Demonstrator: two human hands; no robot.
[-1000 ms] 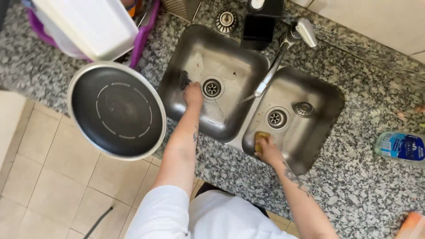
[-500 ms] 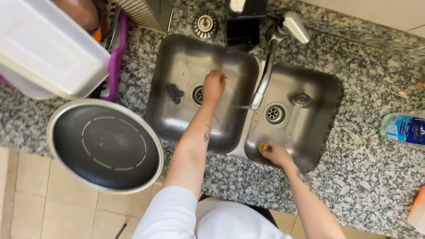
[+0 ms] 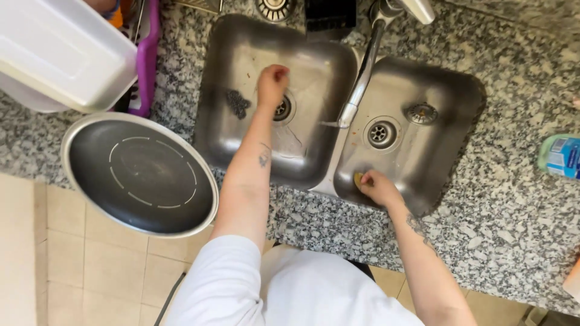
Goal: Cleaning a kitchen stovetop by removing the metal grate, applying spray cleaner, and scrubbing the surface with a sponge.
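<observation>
**Both hands down in a double steel sink**

A yellow sponge [image 3: 358,178] sits at the near left corner of the right basin [image 3: 447,102], pressed against the steel wall. Only a small edge of it shows past the fingers, so its long axis and the way it points cannot be told. What shows is a dull yellow, rounded at the visible end.

The right hand [image 3: 377,188] curls over that sponge, fingers closed around it, knuckles up. The forearm runs from the lower right of the view up and leftward to the basin's near rim, with a tattoo showing near the wrist.

The left hand [image 3: 272,84] reaches deep into the left basin [image 3: 241,60], fist loosely closed just beside the left drain [image 3: 283,108]; whether it grips anything cannot be told. Its arm stretches nearly straight away from the body, in a white sleeve to the elbow, with a small tattoo on the forearm.

A dark steel-wool scourer [image 3: 237,103] lies on the left basin floor, near the left hand but apart from it. The faucet [image 3: 362,78] slants over the divider between the basins. A dark round pan [image 3: 140,174] rests on the granite counter [image 3: 501,205] left of the sink, overhanging the edge, and a white tub [image 3: 60,51] sits behind it.
</observation>
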